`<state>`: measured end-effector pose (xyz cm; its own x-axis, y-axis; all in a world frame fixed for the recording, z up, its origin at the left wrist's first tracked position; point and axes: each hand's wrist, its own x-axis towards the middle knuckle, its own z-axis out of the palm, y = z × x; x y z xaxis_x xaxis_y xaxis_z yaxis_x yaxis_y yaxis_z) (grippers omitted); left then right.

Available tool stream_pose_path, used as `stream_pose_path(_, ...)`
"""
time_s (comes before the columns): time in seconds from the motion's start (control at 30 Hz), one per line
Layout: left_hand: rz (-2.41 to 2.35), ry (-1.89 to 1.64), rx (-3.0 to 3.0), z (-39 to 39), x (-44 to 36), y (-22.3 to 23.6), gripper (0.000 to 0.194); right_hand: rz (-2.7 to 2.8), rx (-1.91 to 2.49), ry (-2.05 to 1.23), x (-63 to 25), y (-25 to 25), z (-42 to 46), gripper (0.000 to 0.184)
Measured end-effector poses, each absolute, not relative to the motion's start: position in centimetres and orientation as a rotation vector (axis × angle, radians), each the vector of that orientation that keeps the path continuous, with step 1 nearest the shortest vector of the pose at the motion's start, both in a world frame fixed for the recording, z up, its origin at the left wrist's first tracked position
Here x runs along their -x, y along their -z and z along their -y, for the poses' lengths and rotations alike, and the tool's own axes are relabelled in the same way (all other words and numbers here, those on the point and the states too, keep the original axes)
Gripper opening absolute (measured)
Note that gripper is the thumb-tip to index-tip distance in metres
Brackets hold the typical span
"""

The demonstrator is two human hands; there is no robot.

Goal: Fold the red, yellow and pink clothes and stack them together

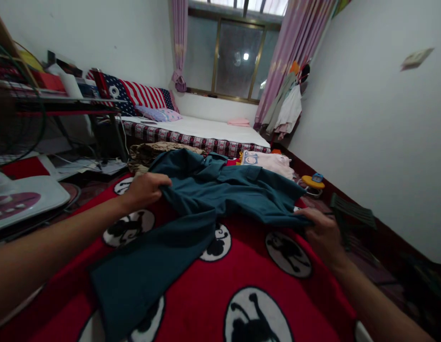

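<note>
A teal shirt (192, 190) is spread over a red blanket (206, 299) patterned with white ovals and dark figures. Its collar area is at the far side, and one long sleeve trails toward the near left. My left hand (147, 190) is closed on the shirt's left edge, fingers pinching the cloth. On the opposite side, my right hand (320, 230) grips the shirt's right end, partly in shadow. The cloth between my hands is lifted a little and creased in folds.
Past the shirt lie a brown patterned cloth (159, 151) and a pale pillow-like bundle (268, 161). A bed (206, 127) stands under the window. To the left are a cluttered desk (74, 100) and a white fan base (31, 199); at right, a yellow stool (312, 182) and dark folding stool (352, 211).
</note>
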<state>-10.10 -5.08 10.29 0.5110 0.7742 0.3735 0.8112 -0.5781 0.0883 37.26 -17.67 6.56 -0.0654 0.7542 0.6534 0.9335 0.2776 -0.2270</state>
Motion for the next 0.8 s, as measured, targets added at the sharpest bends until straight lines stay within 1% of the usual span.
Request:
stream_pose_path(0.07,1.489,0.739,2.688,5.4,11.7,-13.3,0.032,1.807,1.470,0.277,-38.5,-8.8,19.1,0.033)
stream_pose_path(0.1,1.550,0.753,2.726,5.5,12.5,-14.3,0.030,1.798,1.472,0.257,-39.1,-9.6,19.9,0.031)
stream_pose_path(0.17,1.653,0.672,2.832,5.7,14.0,-15.2,0.028,1.806,1.544,0.203,-40.1,-9.8,21.5,0.026)
stream_pose_path(0.23,1.706,0.441,3.018,6.1,15.0,-14.4,0.026,1.865,1.709,0.073,-41.0,-8.7,23.0,0.027)
stream_pose_path(0.33,1.768,-0.122,3.301,6.7,15.6,-12.4,0.034,2.092,1.958,-0.262,-41.7,-6.8,24.9,0.036)
stream_pose_path(0.4,1.800,-0.463,3.357,6.9,15.1,-12.0,0.041,2.214,1.991,-0.471,-41.5,-7.2,25.7,0.044)
stream_pose_path(0.43,1.780,-0.538,3.372,7.0,14.5,-12.3,0.042,2.234,1.968,-0.554,-41.1,-7.9,25.9,0.047)
stream_pose_path(0.5,1.654,-0.484,3.461,6.7,12.4,-13.3,0.039,2.206,1.899,-0.682,-39.6,-9.7,25.6,0.051)
stream_pose_path(0.57,1.462,-0.257,3.565,6.2,9.2,-13.9,0.032,2.128,1.847,-0.687,-37.6,-11.1,24.2,0.046)
stream_pose_path(0.6,1.369,-0.151,3.584,5.9,7.3,-13.8,0.030,2.082,1.839,-0.625,-36.6,-11.3,23.2,0.040)
stream_pose_path(0.67,1.249,0.006,3.457,5.0,3.4,-12.4,0.028,2.020,1.815,-0.431,-35.1,-10.5,20.7,0.032)
stream_pose_path(0.73,1.192,0.060,3.195,4.0,-0.1,-9.9,0.031,2.003,1.796,-0.255,-34.2,-8.7,18.3,0.028)
stream_pose_path(0.8,1.181,0.133,3.040,2.7,-2.9,-7.2,0.036,2.010,1.831,-0.173,-34.0,-6.8,16.3,0.026)
